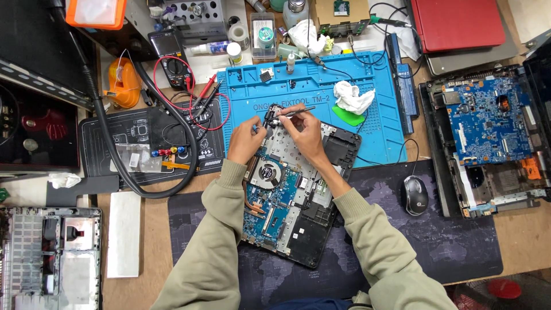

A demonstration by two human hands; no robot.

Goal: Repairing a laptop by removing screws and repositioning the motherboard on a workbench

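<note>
An opened laptop base (pixel 293 195) lies tilted in front of me, showing a blue circuit board, a round fan (pixel 267 172) and copper heat pipes. My left hand (pixel 247 139) pinches a small black part (pixel 270 116) at the laptop's far corner. My right hand (pixel 304 129) holds a thin metal tool (pixel 294 112), its tip at that same black part. Both hands are over the near edge of the blue work mat (pixel 321 86).
A second stripped laptop with a blue board (pixel 488 120) sits at right, a mouse (pixel 414 195) on the dark desk pad (pixel 447 241). A multimeter (pixel 172 57) with red leads, crumpled tissue (pixel 353 97), battery (pixel 402 80), red laptop (pixel 456 23) and a bare chassis (pixel 49 258) surround the area.
</note>
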